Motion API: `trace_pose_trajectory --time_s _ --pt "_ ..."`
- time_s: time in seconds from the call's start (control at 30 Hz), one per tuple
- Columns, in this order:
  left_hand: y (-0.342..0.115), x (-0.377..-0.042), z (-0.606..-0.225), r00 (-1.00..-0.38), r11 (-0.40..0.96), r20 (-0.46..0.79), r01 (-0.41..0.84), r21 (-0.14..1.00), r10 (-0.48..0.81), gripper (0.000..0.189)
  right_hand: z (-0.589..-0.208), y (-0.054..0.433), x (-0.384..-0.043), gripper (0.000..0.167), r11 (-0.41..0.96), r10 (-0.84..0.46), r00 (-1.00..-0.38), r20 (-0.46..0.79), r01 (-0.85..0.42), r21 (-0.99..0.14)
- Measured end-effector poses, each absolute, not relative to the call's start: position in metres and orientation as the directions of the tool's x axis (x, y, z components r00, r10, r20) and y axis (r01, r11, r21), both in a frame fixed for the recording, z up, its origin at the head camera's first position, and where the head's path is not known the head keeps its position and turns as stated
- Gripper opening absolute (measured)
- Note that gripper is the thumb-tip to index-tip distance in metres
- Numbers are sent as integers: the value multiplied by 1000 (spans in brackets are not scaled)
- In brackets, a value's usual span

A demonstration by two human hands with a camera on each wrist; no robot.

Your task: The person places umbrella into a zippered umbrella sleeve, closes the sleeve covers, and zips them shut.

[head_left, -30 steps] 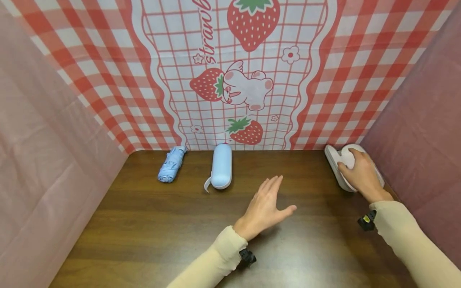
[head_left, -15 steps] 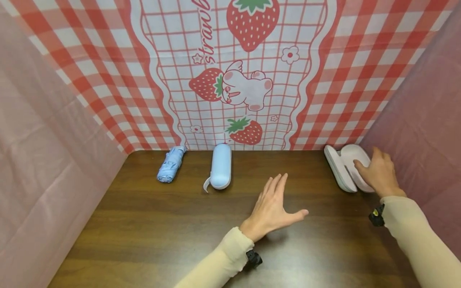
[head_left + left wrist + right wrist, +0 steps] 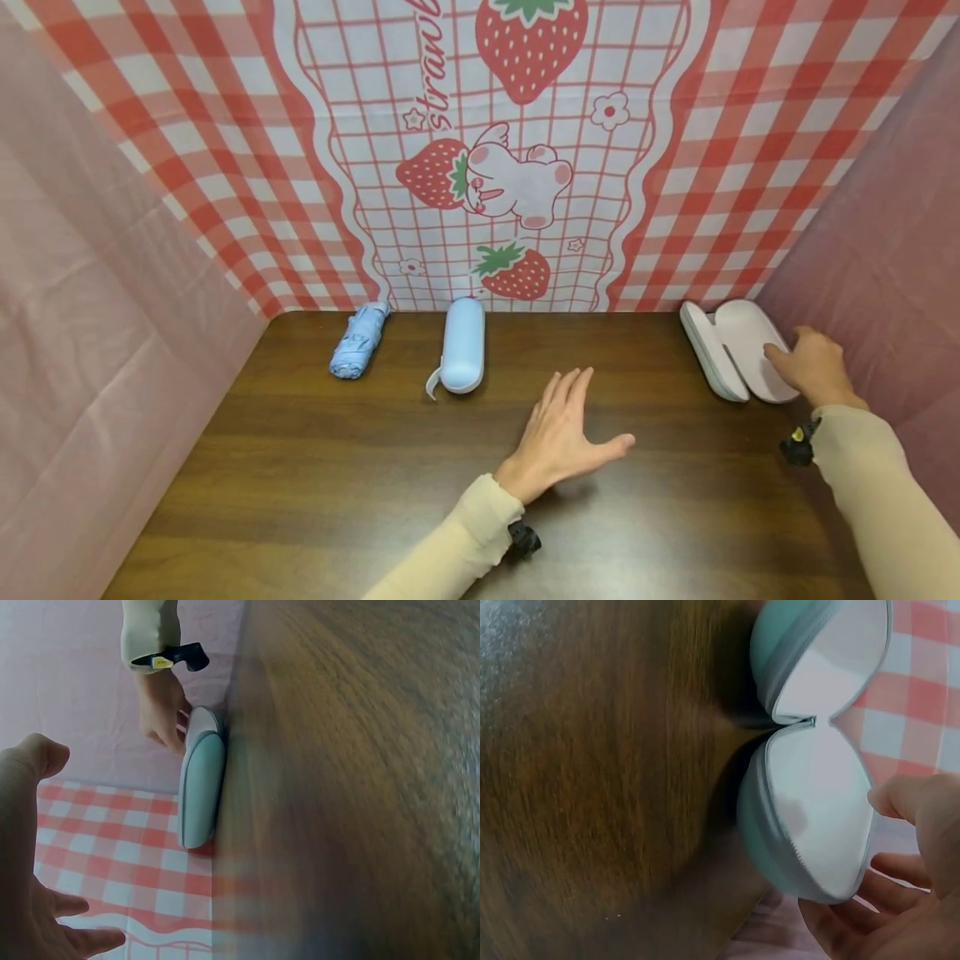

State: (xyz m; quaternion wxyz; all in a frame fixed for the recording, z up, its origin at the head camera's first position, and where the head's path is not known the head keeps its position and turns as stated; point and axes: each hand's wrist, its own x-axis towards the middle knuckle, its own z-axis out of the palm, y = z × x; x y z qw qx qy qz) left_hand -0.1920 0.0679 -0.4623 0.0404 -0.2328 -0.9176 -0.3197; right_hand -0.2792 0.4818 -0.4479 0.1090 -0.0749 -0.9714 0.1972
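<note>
Right hand (image 3: pixel 816 367): shifted outward from over the zippered hard case (image 3: pixel 752 346) to its outer edge; thumb and fingers apart, contact uncertain. Case: pale green, white-lined, lying spread open at the wooden table's (image 3: pixel 300 467) far right corner. Left hand (image 3: pixel 558 437): fingers splayed, mid-table. Farther left: light-blue oblong case (image 3: pixel 462 346), folded blue umbrella (image 3: pixel 360 342).

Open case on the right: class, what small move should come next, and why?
Probably ease the right grip away from the open case: it is already spread wide, its pale inside showing, with that grip at its outer edge.
</note>
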Motion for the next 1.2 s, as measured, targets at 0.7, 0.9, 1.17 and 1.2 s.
trace_pose_trajectory --time_s 0.7,0.9,1.17,1.2 --pt "59 -209 -467 -917 727 154 386 568 367 94 -454 490 -264 40 891 168 -972 166 78 -448" --pt "57 -208 -467 -917 721 168 390 573 362 93 -452 483 -255 38 902 139 -974 179 49 -430" --pt "51 -206 -471 -926 716 149 364 596 346 93 -451 471 -240 38 907 72 -983 168 -6 -422" --pt "51 -206 -471 -927 715 146 360 599 345 93 -451 469 -238 38 907 63 -985 163 -12 -422"
